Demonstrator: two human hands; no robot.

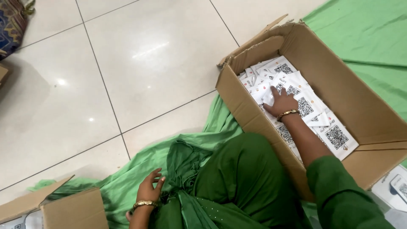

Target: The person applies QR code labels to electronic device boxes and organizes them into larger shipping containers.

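Here right hand (280, 101) spread flat on white packets (296, 106) in cardboard box (339, 80); left hand (149, 188) loosely open, empty, on green cloth (140, 169).

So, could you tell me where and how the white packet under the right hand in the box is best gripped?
Judging by the pose, pinch the white packet by its free edge from above: it lies flat among others, and the cardboard box walls block the sides. The right hand already rests there.

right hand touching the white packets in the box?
Touching. The head view shows the right hand lying palm down on the white packets inside the cardboard box, no gap visible.
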